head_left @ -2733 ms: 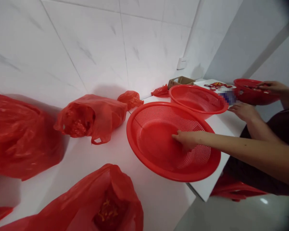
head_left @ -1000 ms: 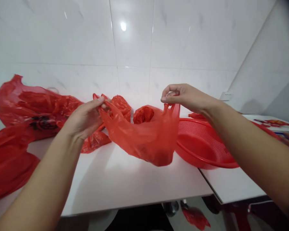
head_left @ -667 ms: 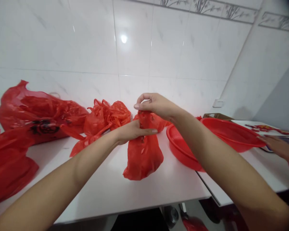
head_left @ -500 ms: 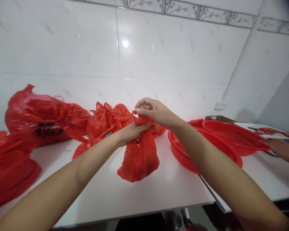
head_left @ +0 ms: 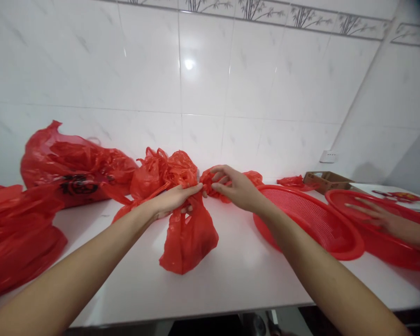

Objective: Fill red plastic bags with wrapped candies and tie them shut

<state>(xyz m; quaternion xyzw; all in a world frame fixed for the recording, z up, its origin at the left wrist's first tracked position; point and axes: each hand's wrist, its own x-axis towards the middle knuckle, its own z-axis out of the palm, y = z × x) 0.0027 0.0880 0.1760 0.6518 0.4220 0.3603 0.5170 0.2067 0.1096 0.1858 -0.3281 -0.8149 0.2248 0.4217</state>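
Observation:
My left hand (head_left: 176, 199) is closed around the gathered neck of a red plastic bag (head_left: 189, 238). Below the grip the bag bulges, its bottom at or just over the white table; its contents are hidden. My right hand (head_left: 236, 187) is a short way to the right of the neck, fingers loosely curled and apart, with nothing seen in it. Behind that hand lies another crumpled red bag (head_left: 210, 176). More knotted red bags (head_left: 150, 172) are bunched behind my left hand.
A large red bag with a black print (head_left: 80, 163) leans by the tiled wall, and another red bag (head_left: 17, 238) lies front left. At right stand a red mesh basket (head_left: 349, 249) and a red basin (head_left: 402, 254), with another person's hand (head_left: 374, 214) at the basin. Behind is a cardboard box (head_left: 323, 182).
My right hand has come away from the bag's neck; my left still grips it. The other person's hand has reached to the basin, which has shifted right and nearer. The view has turned slightly left.

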